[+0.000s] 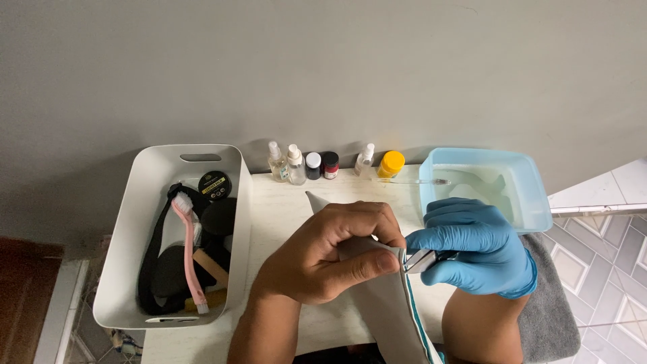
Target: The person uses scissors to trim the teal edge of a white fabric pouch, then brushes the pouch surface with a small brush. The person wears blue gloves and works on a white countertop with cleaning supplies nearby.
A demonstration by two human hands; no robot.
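Nearest the camera, a pale grey shoe (391, 317) lies at the surface's near edge; the bare left hand (323, 253) pinches its trim; the gloved right hand (475, 246) is curled around a small tool (421, 259) there; the cleaning looks mid-way, basin (532, 185) water waiting.

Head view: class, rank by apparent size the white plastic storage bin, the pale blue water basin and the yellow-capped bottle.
1. White plastic storage bin
2. Pale blue water basin
3. Yellow-capped bottle
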